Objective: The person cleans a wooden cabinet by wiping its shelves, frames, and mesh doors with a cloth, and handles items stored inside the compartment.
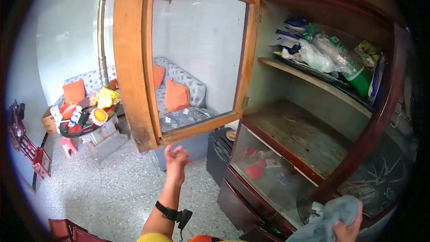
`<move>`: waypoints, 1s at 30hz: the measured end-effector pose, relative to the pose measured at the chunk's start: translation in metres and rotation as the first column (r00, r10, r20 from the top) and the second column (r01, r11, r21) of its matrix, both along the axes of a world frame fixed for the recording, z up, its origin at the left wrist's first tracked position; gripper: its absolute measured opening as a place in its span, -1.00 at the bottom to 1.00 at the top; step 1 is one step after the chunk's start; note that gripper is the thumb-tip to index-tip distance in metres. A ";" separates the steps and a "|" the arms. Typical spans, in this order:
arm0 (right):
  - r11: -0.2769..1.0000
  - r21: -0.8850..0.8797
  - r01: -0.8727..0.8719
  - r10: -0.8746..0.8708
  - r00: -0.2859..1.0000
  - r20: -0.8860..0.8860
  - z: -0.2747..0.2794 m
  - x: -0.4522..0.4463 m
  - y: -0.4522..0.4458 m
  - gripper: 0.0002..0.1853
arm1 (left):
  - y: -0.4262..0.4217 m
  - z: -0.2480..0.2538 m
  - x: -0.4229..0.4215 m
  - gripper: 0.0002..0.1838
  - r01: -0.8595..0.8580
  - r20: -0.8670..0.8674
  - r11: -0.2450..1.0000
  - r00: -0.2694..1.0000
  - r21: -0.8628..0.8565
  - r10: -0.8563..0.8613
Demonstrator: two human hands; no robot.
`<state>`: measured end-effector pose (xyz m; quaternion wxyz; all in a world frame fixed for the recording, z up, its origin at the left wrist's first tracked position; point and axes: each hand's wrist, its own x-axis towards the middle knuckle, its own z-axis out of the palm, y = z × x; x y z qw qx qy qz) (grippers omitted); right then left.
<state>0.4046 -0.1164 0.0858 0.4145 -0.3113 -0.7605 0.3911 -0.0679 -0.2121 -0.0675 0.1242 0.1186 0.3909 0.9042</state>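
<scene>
Head view: left hand (176, 160) just under the lower edge of the open wooden door (131, 69), fingers loosely curled, nothing visible in them; contact with the wood hard to judge from here. Right hand (348, 229) grips a bunched grey cloth (332, 218), low beside the cabinet (251, 131). Handling, my judgement: steady the door by its frame, not the glass pane (197, 31); keep the cloth folded thick, loose ends gathered in.

This looks like the living room of a home, shown by a patterned sofa (92, 76) with orange cushions (74, 92), a small pink stool (68, 145), and a dark wooden cabinet (283, 150) storing plastic bags (316, 57).
</scene>
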 end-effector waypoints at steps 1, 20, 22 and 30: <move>0.999 -0.038 -0.004 0.003 1.000 -0.029 -0.013 -0.006 0.004 -0.43 | -0.013 0.002 -0.003 -0.32 -0.047 0.013 0.999 0.999 0.017 0.046; 0.902 -0.003 -0.432 0.261 0.550 -0.794 0.054 -0.286 0.045 -0.66 | -0.091 0.058 -0.053 -0.39 -0.237 -0.392 0.971 0.896 -0.025 0.209; 0.933 0.095 -0.348 0.260 0.468 -0.845 0.090 -0.335 0.070 -0.68 | -0.105 0.053 -0.064 -0.39 -0.263 -0.460 0.955 0.871 -0.136 0.174; 0.853 0.259 0.454 -0.179 0.719 -0.672 0.256 -0.468 0.183 -0.40 | -0.095 0.043 -0.090 -0.43 -0.213 -0.516 0.977 0.835 0.021 0.193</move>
